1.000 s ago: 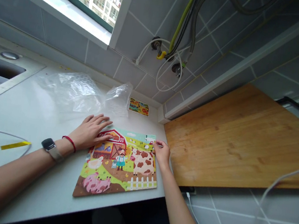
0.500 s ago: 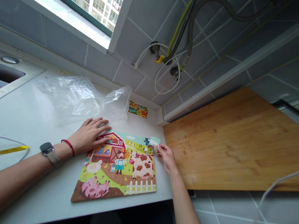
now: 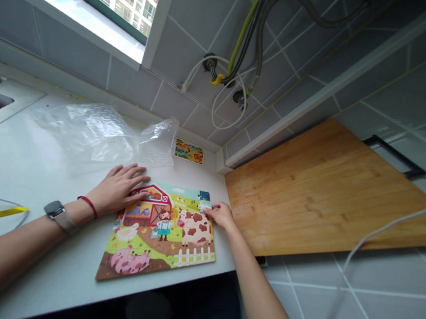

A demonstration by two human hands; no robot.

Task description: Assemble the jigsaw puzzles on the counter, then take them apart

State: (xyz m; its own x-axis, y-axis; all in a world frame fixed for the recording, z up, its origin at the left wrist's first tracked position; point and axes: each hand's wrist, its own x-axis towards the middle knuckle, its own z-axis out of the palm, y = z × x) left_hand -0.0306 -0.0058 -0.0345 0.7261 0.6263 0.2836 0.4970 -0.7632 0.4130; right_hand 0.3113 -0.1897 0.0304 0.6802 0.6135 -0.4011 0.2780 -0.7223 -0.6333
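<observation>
A crumpled, transparent plastic film [image 3: 96,129] lies on the flat white bench [image 3: 67,273], near the grey tiled wall [image 3: 132,77]. At the left there is a narrow yellow strip [image 3: 2,214], and at the right a large, brown wooden board [image 3: 310,192].

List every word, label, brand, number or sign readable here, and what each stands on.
No text can be read.
Farm puzzle: drawings only, no lettering I can make out.
Picture card: too small to tell whether it bears words.
Yellow strip: too blurred to tell.
Watch: dark face, nothing legible.
</observation>
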